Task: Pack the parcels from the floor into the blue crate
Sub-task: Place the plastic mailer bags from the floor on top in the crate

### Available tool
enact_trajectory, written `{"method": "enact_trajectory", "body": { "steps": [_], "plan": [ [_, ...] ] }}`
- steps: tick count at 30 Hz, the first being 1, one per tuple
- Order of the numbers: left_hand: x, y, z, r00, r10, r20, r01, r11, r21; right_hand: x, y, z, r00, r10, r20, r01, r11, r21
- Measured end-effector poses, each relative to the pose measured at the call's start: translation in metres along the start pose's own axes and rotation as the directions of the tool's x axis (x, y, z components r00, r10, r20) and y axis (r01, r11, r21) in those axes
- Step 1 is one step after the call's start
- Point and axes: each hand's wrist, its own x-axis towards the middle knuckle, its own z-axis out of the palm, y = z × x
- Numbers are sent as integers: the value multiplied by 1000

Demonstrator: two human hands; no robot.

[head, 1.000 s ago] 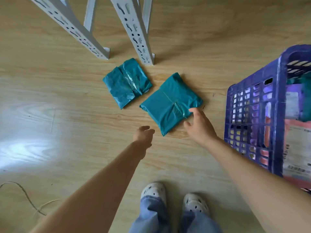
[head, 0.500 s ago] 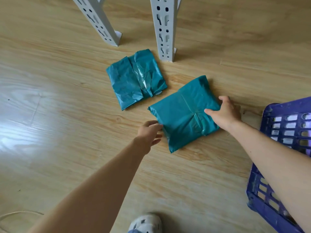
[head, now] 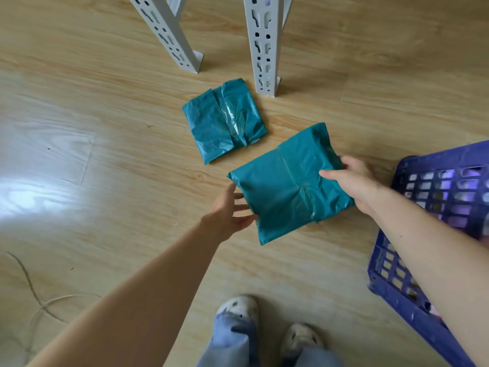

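Two teal plastic-wrapped parcels are in view above a wooden floor. The nearer parcel [head: 283, 186] is lifted a little off the floor. My right hand [head: 352, 181] grips its right edge, thumb on top. My left hand [head: 230, 210] touches its left edge with straight fingers reaching under it. The farther parcel [head: 225, 120] lies flat on the floor beside a rack leg. The blue crate [head: 412, 287] stands at the right edge, partly hidden by my right forearm.
Two white slotted rack legs [head: 264, 46] stand on the floor behind the parcels. A thin cord [head: 34, 295] lies on the floor at the lower left. My feet in white shoes [head: 240, 311] are at the bottom centre.
Both hands have closed in on the nearer parcel: the right took its right edge, the left reached its left edge. The parcel has come up off the floor toward me.
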Motion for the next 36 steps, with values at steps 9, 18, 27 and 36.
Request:
{"method": "enact_trajectory", "body": {
  "steps": [9,18,27,36],
  "plan": [
    [-153,-3,-29,1000,-2,-30,-3,987,-161,-145,-27,-32,993,-114,-10,115,991,73],
    [-304,-12,-38,1000,-5,6,6,988,-154,-294,-46,-92,981,-168,93,139,957,256],
    [-414,-10,20,994,-8,110,-3,996,94,-402,-54,-184,985,-170,-26,167,914,369],
    [-507,-31,77,991,0,133,-51,924,378,-510,-26,-247,988,-86,-126,139,843,520]
  ]
}}
